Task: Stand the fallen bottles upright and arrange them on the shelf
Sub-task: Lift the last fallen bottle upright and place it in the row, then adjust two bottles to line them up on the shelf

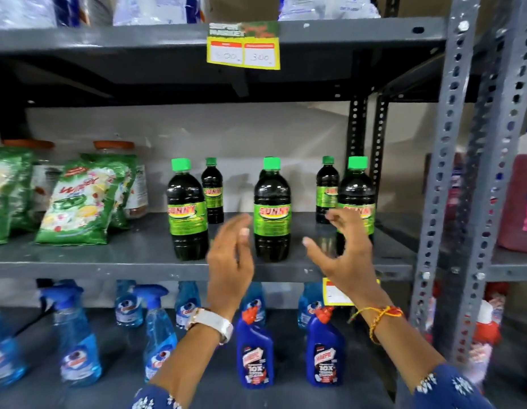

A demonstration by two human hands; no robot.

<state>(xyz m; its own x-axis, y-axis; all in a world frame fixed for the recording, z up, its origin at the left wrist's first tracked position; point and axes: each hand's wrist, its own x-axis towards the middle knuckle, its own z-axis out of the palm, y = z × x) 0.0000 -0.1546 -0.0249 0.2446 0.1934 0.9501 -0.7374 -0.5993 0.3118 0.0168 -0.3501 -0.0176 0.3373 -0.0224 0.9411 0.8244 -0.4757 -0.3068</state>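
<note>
Dark bottles with green caps and green labels stand upright on the grey middle shelf [109, 261]. Three large ones line the front: the left bottle [187, 211], the middle bottle [272, 211] and the right bottle [356, 196]. Two smaller ones stand behind, a back left bottle [212, 190] and a back right bottle [327, 188]. My left hand [231, 255] is open, fingers apart, between the left and middle bottles and touching neither. My right hand [344, 249] is open with curled fingers just in front of the right bottle, holding nothing.
Green detergent packs [79, 202] and jars with orange lids fill the shelf's left part. Blue spray bottles [156, 329] and blue cleaner bottles [254, 349] stand on the shelf below. A perforated grey upright [445, 178] bounds the right side. A price tag [243, 51] hangs from the upper shelf.
</note>
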